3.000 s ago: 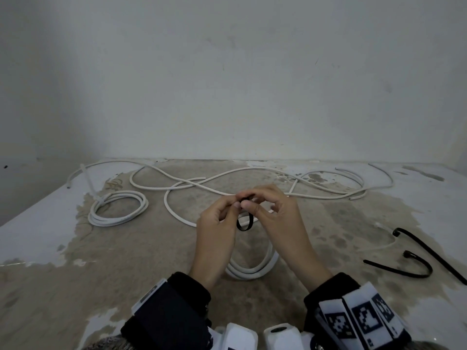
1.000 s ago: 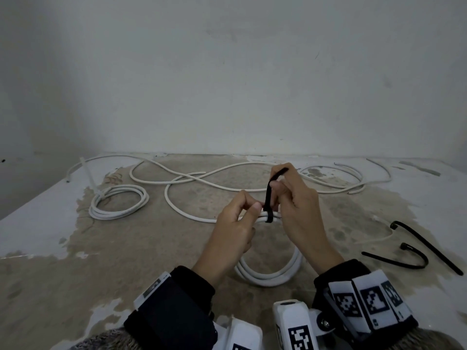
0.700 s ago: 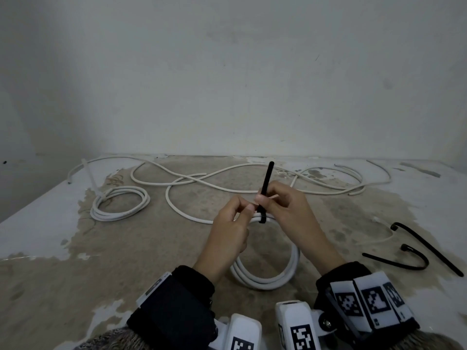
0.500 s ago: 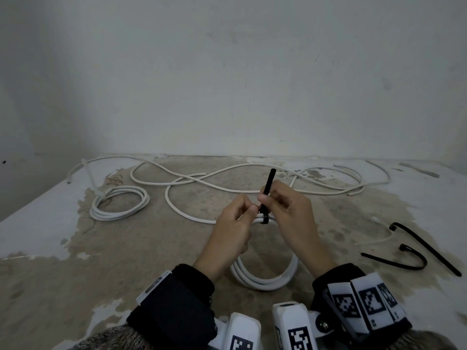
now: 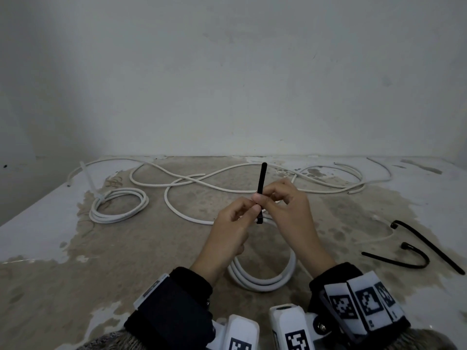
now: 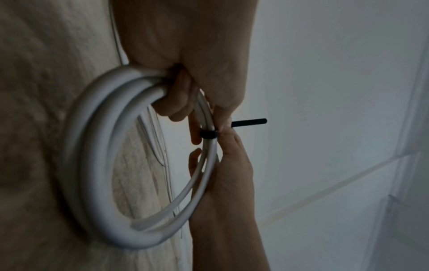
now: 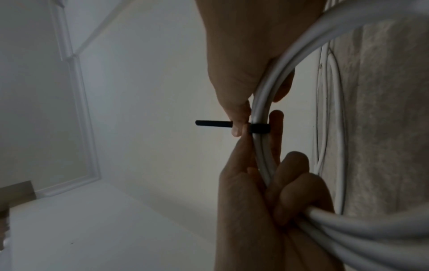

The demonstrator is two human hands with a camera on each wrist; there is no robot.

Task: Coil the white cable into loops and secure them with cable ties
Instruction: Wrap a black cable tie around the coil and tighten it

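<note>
I hold a white cable coil (image 5: 262,281) upright above the table, with a black cable tie (image 5: 261,180) wrapped round its top. The tie's tail points straight up. My left hand (image 5: 249,210) grips the coil beside the tie; in the left wrist view its fingers (image 6: 176,99) curl round the strands (image 6: 92,165). My right hand (image 5: 265,198) pinches the tie's tail just above the band. The right wrist view shows the band (image 7: 260,128) snug round the cable, with my right thumb (image 7: 239,126) on the tail. The rest of the white cable (image 5: 227,188) lies loose on the table behind.
A second white coil (image 5: 118,204), bound with a pale tie, lies at the left of the stained table (image 5: 126,261). Two spare black ties (image 5: 404,258) (image 5: 429,246) lie at the right. A wall stands close behind the table.
The tie was a small open loop three seconds ago; its tail is now drawn through and stands straight up, with the band closed round the coil. Both hands stayed almost in place.
</note>
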